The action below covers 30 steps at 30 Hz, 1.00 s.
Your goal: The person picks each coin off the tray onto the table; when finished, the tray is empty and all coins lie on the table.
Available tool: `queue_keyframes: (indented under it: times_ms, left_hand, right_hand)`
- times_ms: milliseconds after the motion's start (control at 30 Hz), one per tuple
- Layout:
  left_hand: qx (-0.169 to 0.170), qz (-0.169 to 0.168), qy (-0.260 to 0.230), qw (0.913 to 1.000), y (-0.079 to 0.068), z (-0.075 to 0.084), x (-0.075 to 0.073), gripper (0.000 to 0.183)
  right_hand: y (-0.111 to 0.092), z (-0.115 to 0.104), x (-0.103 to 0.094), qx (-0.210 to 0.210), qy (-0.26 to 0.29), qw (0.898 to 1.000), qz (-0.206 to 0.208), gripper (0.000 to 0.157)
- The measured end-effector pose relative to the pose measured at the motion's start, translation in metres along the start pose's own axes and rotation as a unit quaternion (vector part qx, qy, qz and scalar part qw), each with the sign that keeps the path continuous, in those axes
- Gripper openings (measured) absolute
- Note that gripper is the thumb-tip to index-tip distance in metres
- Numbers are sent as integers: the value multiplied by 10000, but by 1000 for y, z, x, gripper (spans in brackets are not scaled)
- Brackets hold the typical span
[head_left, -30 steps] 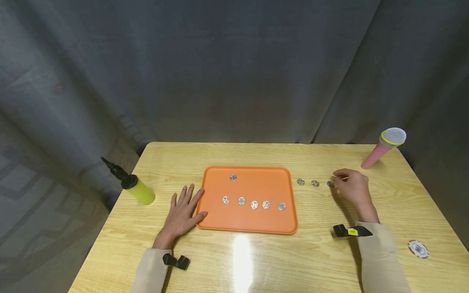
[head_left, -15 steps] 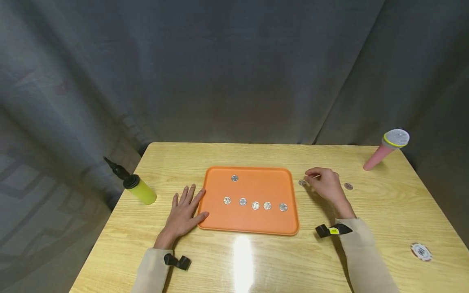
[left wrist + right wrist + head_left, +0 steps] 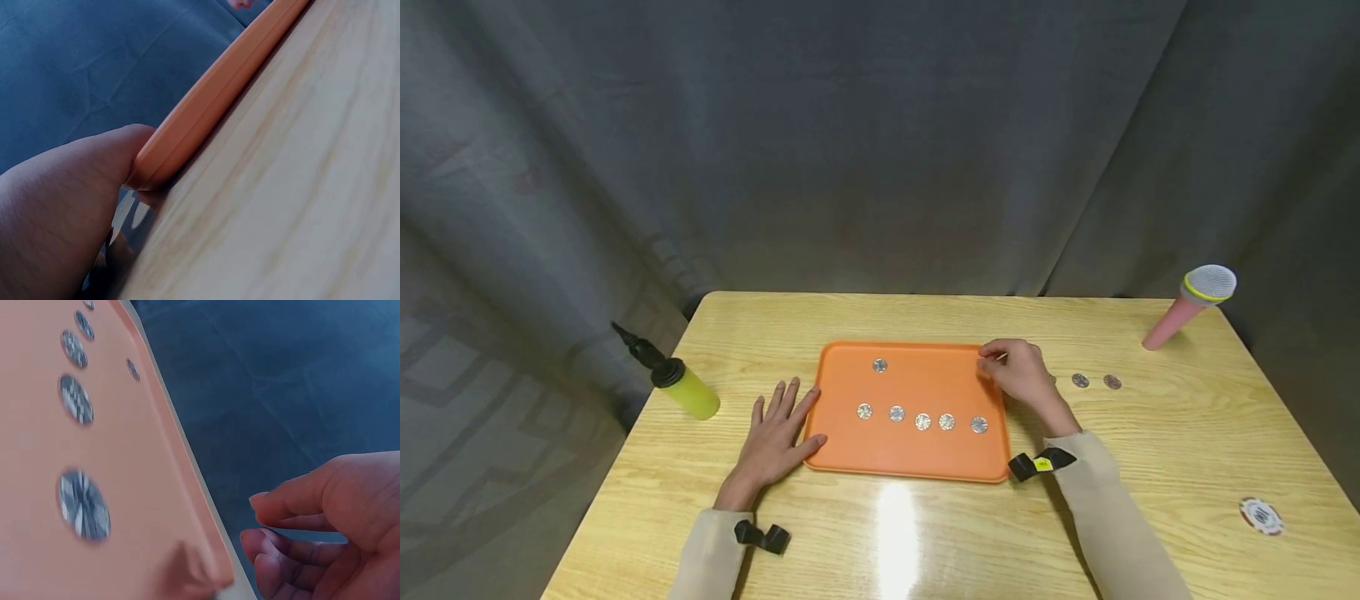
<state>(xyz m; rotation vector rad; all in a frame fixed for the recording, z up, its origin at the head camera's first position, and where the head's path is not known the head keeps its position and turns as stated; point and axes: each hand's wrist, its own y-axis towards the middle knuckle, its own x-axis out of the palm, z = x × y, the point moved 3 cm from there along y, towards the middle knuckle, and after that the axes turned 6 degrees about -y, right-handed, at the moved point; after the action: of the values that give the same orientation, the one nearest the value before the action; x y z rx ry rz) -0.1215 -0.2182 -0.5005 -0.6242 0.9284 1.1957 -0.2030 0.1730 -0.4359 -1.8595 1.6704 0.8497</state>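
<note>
My left hand (image 3: 770,446) lies spread at the left edge of the orange tray (image 3: 887,454); in the left wrist view the thumb (image 3: 75,162) touches the tray's side. Several silver coin-like discs (image 3: 922,422) form a row in the tray, with one more silver disc (image 3: 880,365) farther back. My right hand (image 3: 1022,375) hovers over the tray's back right corner. Its thumb and fingers are loosely bent, with a gap and nothing seen between the tips in the right wrist view. To its right on the table are more silver discs (image 3: 1080,380), one partly hidden by the hand.
A pink toy microphone (image 3: 1176,321) is at the back right. A poker chip (image 3: 1261,516) lies at the right. On the left is a yellow-green hand pump (image 3: 688,392) with a black nozzle. A grey curtain (image 3: 880,167) hangs behind the table (image 3: 805,550).
My right hand has moved left from the discs on the table to the tray's back right corner, uncovering discs behind it. The left hand stays put.
</note>
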Motion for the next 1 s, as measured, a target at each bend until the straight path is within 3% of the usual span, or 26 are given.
queue_keyframes:
  times_ms: [700, 1000]
  left_hand:
    - [22, 37, -3, 10000, -1, 1, 0, 77]
    - [22, 47, 37, 10000, -1, 0, 0, 77]
  right_hand:
    - [26, -59, 54, -153, 94, 9972, -731, 20]
    - [35, -73, 76, -392, -202, 9947, -923, 17]
